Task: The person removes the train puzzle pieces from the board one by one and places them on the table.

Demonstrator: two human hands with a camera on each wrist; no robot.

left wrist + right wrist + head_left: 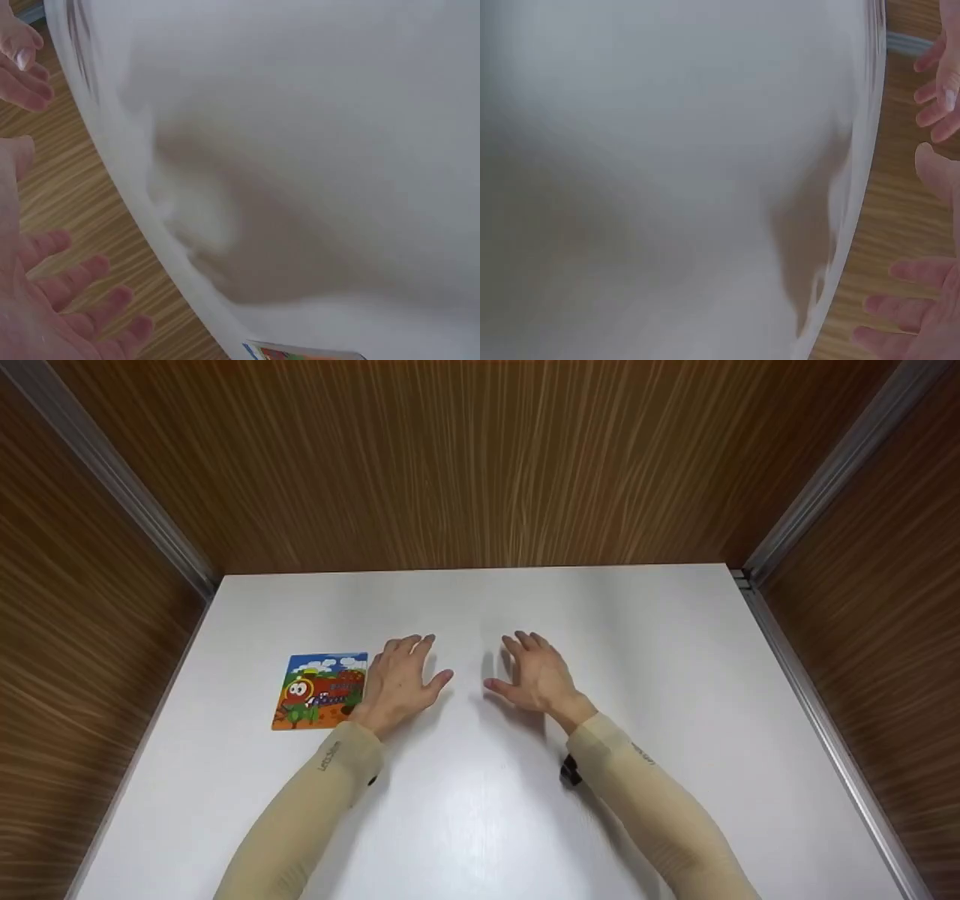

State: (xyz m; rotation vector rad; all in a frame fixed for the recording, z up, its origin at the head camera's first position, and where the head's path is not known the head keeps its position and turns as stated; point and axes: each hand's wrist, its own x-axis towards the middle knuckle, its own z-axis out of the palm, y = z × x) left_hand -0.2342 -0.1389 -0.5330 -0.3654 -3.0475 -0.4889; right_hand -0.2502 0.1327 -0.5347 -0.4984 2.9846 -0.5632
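Observation:
A square picture board (pixel 319 694) lies flat on the left part of the white table, printed with a red cartoon figure, clouds and an orange ground. My left hand (pixel 401 682) hovers just right of it and covers part of its right edge in the head view. Its fingers (pixel 86 277) are spread and hold nothing. Across a small gap, my right hand (pixel 536 675) is held over the middle of the table with the thumb apart from loosely extended fingers (pixel 907 307). Only an edge of the picture board (pixel 300 352) shows in the left wrist view.
The white table (pixel 480 817) is bounded by a wood-grain back panel (pixel 480 465) and similar side panels (pixel 885 585). Metal rails (pixel 817 727) run along the sides. A small black device (pixel 570 771) sits under the right sleeve.

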